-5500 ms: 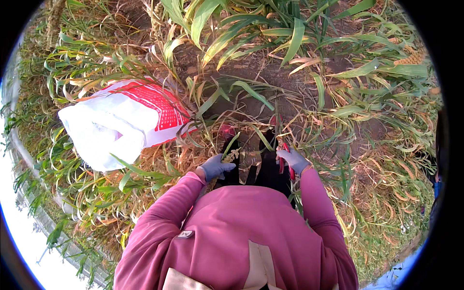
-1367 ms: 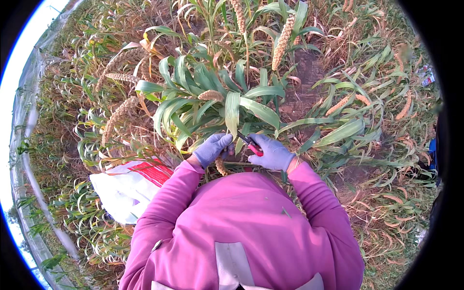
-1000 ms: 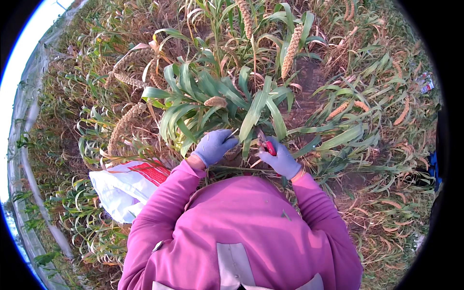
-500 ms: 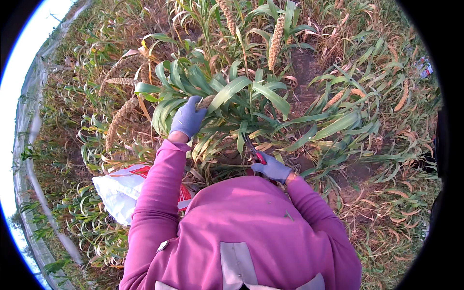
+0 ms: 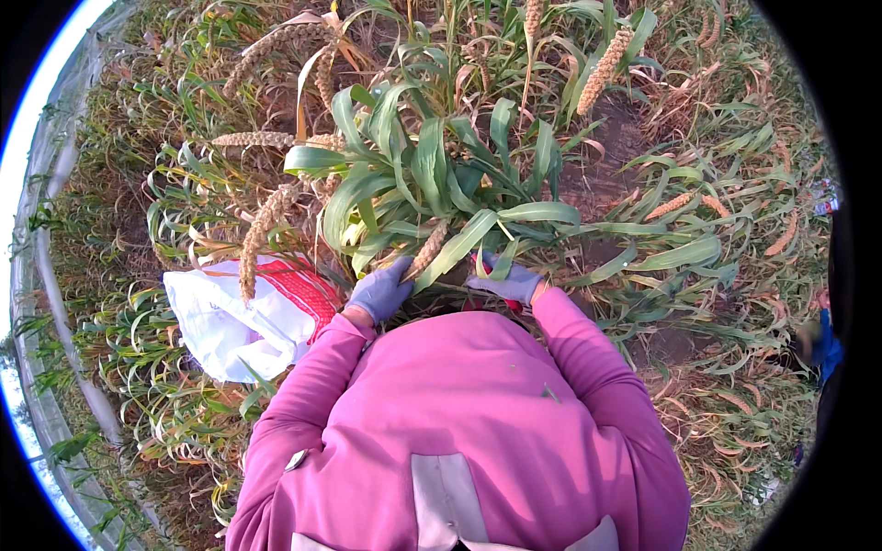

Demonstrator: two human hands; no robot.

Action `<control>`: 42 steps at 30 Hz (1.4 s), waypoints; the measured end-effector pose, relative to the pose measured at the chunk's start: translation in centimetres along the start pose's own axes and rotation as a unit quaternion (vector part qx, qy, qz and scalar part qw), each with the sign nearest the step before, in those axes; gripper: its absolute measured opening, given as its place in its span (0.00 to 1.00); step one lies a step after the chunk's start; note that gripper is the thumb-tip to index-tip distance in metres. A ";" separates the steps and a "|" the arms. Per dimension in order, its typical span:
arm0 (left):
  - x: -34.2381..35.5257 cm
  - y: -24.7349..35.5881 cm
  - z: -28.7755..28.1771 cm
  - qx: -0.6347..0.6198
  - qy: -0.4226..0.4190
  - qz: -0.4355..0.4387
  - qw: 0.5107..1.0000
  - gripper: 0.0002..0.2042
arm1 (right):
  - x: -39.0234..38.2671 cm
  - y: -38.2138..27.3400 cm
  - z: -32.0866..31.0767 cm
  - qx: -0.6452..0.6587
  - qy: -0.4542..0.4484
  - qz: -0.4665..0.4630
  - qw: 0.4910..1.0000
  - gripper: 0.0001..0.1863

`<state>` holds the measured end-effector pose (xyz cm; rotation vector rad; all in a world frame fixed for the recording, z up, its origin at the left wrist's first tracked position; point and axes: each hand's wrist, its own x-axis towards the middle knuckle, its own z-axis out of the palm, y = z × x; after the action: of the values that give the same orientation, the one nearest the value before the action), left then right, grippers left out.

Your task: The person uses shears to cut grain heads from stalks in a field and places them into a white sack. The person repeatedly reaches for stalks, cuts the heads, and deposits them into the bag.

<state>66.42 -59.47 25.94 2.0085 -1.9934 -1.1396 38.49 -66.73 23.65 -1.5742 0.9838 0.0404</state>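
Note:
My left hand (image 5: 381, 292), in a grey-blue glove, is closed round the lower end of a tan millet seed head (image 5: 430, 249). Long green leaves (image 5: 430, 167) of the millet fan out just beyond it. To the right, my right hand (image 5: 507, 281), gloved alike, grips red-handled pruning shears (image 5: 484, 264). Leaves and the glove cover most of the shears, so their blades cannot be made out. Both hands are close in front of my pink top, a short gap apart.
A white and red sack (image 5: 237, 317) lies at my left. Drooping millet heads (image 5: 266, 220) hang above it, and another upright head (image 5: 604, 72) stands ahead on the right. Netting (image 5: 46, 211) runs along the far left. Someone in blue (image 5: 829, 347) shows at the right rim.
My left hand has come down toward my body, bringing the seed head along. My right hand has risen slightly, and the two hands are closer together. The view has shifted.

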 end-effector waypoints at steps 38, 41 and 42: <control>-5.8 -8.9 -5.1 -0.515 0.122 -0.015 0.848 0.20 | 5.7 5.2 -1.0 0.237 0.042 0.044 0.969 0.19; -11.2 -8.5 -9.2 -0.592 0.157 -0.025 0.790 0.18 | 3.4 3.7 -0.9 0.257 0.052 0.097 0.960 0.19; -12.6 -7.9 -10.4 -0.596 0.201 -0.040 0.776 0.16 | 3.1 3.4 -0.5 0.261 0.054 0.113 0.957 0.19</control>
<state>80.33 -51.52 34.49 1.3873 -0.5918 -1.3008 38.21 -68.61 19.41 -0.9847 1.1450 -0.1394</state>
